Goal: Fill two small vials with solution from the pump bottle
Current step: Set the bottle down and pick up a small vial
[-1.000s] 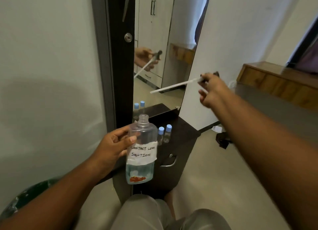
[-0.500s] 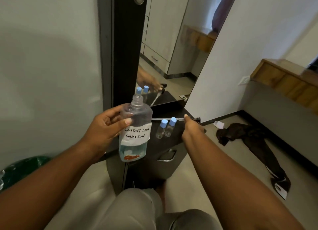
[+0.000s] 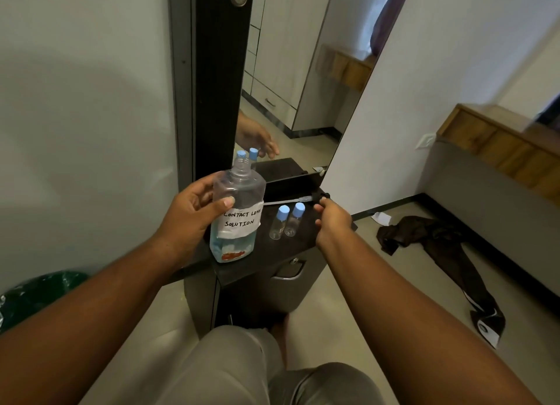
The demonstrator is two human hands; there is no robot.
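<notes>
My left hand grips a clear bottle labelled "CONTACT LENS SOLUTION"; its neck is uncapped and a little bluish liquid sits at the bottom. It is held upright at the left end of a dark shelf. Two small clear vials with blue caps stand side by side on the shelf. Behind them lies the pump, its white tube pointing left toward the bottle. My right hand is at the pump's black head, fingertips touching it, thumb apart from it.
A mirror rises behind the shelf and reflects the vials and my hand. A drawer with a metal handle sits below. A green bin is at lower left. Dark cloth lies on the floor at right.
My right hand brought the pump down from the air and laid it on the shelf behind the vials. My left hand kept hold of the bottle.
</notes>
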